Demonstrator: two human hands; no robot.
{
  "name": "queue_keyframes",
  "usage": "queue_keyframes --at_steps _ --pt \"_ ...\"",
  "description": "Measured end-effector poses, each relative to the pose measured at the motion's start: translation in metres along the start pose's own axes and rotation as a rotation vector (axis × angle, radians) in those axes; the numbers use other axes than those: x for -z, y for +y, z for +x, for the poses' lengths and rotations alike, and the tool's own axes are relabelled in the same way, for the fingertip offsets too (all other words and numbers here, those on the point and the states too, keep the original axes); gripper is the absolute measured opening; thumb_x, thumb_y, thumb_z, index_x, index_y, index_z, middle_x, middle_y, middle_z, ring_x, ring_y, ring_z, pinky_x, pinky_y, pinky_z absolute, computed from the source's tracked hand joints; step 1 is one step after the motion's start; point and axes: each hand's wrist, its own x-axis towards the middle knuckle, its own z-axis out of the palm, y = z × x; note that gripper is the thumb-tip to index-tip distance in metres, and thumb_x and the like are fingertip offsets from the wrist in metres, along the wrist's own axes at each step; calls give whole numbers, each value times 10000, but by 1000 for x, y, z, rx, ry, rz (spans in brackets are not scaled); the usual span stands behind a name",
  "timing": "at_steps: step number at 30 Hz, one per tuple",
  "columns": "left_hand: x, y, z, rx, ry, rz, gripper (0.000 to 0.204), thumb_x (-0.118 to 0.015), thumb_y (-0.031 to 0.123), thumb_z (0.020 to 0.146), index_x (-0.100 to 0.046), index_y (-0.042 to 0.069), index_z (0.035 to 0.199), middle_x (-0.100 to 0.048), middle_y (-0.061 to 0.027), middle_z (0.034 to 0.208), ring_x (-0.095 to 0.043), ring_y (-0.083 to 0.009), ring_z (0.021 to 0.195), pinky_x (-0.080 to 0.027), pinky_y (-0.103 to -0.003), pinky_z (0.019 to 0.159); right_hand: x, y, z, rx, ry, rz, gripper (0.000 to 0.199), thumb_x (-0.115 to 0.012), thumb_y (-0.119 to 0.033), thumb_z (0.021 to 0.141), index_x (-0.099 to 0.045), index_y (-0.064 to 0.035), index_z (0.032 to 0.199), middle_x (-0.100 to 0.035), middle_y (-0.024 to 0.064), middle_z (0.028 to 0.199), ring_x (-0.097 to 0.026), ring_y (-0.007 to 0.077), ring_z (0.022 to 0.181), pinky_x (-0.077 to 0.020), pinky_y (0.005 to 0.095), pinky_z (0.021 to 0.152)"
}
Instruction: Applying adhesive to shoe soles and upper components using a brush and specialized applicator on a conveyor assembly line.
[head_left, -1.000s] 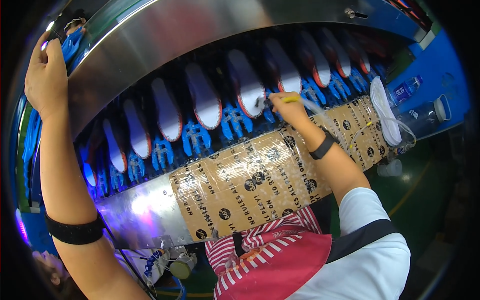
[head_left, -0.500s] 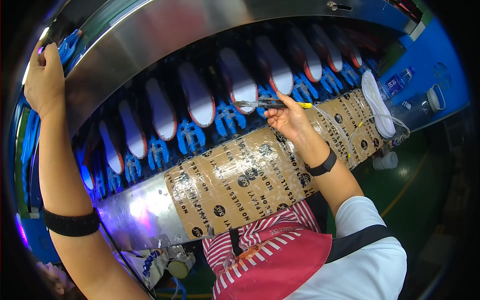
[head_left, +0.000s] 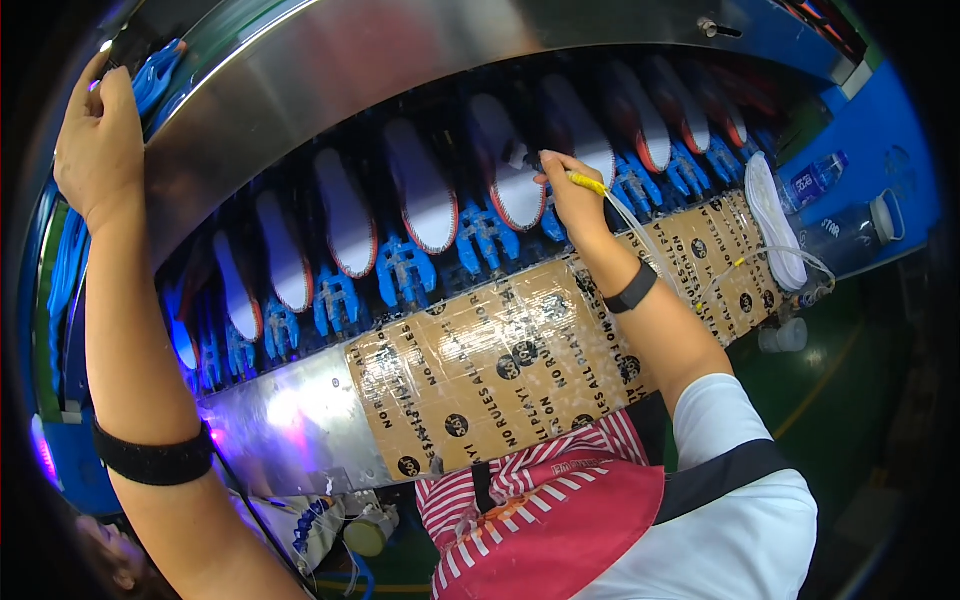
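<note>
My right hand [head_left: 573,198] is shut on a thin yellow-handled tool [head_left: 588,183] with a clear tube trailing from it. Its tip rests on a white shoe sole with a red rim [head_left: 515,165], one of several soles [head_left: 422,190] standing on blue holders [head_left: 405,270] along a conveyor. My left hand [head_left: 98,140] is raised far to the left and rests on the upper edge of the curved steel hood [head_left: 330,70] above the line, fingers closed over the edge.
A cardboard sheet taped over with clear film [head_left: 520,360] covers the machine's front ledge. A loose white sole [head_left: 772,220] lies at its right end beside two plastic bottles [head_left: 830,210]. Purple light glows at the lower left [head_left: 280,410].
My right hand has moved left along the row with the tool, from a sole farther right to the one it touches now. The left hand has stayed on the hood.
</note>
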Motion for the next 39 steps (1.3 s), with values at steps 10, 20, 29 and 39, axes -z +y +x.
queue_keyframes --at_steps 10,20,29,39 --pt "-11 0 3 -93 63 -24 406 -469 400 791 -618 231 1128 -645 -32 791 -613 -195 805 -427 -297 783 -13 43 46 414 -32 -499 195 -603 -181 775 -667 -33 883 -642 164 789 -601 341 741 -472 375 696" --pt "-11 -6 -1 -69 72 -59 410 -461 407 792 -618 231 1126 -646 -27 777 -611 -199 812 -425 -299 789 -11 44 31 728 -55 -677 184 -620 -167 750 -676 -54 883 -640 145 750 -588 296 759 -424 401 710" --pt "-7 -10 5 -97 64 -33 412 -463 423 798 -609 243 1139 -668 -26 905 -613 -198 905 -415 -297 837 -8 39 24 569 25 -566 211 -621 -198 771 -670 -47 911 -620 203 706 -604 356 659 -478 412 628" --pt "-9 -17 7 -90 91 -79 411 -474 425 807 -602 244 1152 -665 -12 920 -609 -169 910 -404 -266 834 -8 36 5 399 -9 -530 268 -600 -222 830 -644 -51 1031 -629 175 691 -627 207 606 -470 300 591"
